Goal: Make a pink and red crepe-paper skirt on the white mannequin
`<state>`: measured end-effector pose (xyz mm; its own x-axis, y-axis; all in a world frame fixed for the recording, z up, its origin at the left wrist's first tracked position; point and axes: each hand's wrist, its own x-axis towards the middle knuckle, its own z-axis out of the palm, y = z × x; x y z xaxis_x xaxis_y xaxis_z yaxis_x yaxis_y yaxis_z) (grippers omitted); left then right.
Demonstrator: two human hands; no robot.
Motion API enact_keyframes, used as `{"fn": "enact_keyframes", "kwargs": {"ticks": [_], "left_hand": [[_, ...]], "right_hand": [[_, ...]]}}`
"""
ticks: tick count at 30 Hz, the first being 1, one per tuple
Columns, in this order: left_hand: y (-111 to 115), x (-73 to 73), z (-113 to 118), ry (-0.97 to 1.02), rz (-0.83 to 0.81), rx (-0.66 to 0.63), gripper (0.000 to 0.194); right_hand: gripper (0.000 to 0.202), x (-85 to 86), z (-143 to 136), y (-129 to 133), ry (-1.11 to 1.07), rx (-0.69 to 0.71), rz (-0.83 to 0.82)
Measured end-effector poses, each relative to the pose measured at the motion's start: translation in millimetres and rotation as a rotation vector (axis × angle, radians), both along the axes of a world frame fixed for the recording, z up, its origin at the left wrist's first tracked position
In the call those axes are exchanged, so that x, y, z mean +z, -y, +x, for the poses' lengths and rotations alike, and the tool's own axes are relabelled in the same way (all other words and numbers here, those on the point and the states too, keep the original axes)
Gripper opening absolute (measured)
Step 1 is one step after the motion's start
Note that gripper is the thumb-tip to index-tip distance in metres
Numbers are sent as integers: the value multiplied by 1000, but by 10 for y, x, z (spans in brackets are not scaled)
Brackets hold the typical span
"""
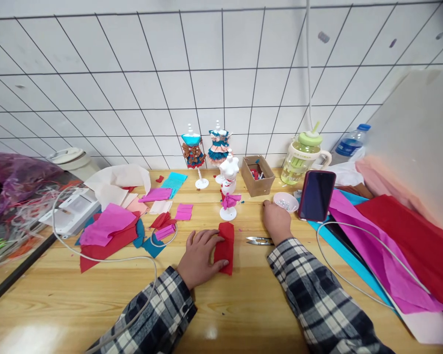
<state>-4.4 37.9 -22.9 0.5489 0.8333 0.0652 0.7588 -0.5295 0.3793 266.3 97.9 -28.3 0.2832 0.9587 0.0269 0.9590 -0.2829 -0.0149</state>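
Note:
My left hand [201, 258] lies on the table with its fingers spread, thumb and fingertips resting on the left part of a folded red paper strip [227, 248]. Beside the small pinkish dish [286, 201], my right hand [276, 221] is curled on the table, and whatever its fingers hold, if anything, is hidden. Small snips [258, 241] lie just left of my right wrist. Beyond the red strip stands a small white mannequin [229, 169] with a magenta piece tied low around it. Two more mannequins in ruffled paper dresses, one [194, 152] left and one [218, 147] right, stand behind.
A cardboard box [258, 177], green-lidded jug [300, 155] and propped phone [316, 195] stand at the back right. Coloured sheets [387, 255] cover the right side, paper scraps [110, 226] the left. A white cable [107, 259] crosses the left side and passes over my left sleeve.

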Motion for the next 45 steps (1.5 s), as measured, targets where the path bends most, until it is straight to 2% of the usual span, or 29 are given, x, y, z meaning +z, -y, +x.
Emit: {"fn": "enact_keyframes", "kwargs": {"ticks": [9,14,23,27,31,36,39,43,45], "left_hand": [[7,-9,3,3,8,-2,49],[10,-11,20,2,23,4,49],[5,1,27,-3,18,16,48],[-5,8,29,-13,-1,19,48],[-9,-2,15,-7,-3,14,46],[-12,-10,-8,-1,-1,12,45],[-17,-7,-10,1,-7,10,45],[-19,-8,-8,-1,-5,-5,52],[-15,-15,-8,-5,1,-12,55]], "right_hand": [[29,-51,-113,-153,51,-45,67],[29,-65,-79,-171,30,-35,59],[28,-75,25,-171,-86,-39,17],[24,-68,39,-128,-181,3,-33],[31,-18,67,26,-279,68,-28],[34,7,90,360,-385,268,45],[33,-13,90,570,-463,346,106],[31,-6,78,817,-473,473,91],[24,3,69,899,-460,477,97]]}}
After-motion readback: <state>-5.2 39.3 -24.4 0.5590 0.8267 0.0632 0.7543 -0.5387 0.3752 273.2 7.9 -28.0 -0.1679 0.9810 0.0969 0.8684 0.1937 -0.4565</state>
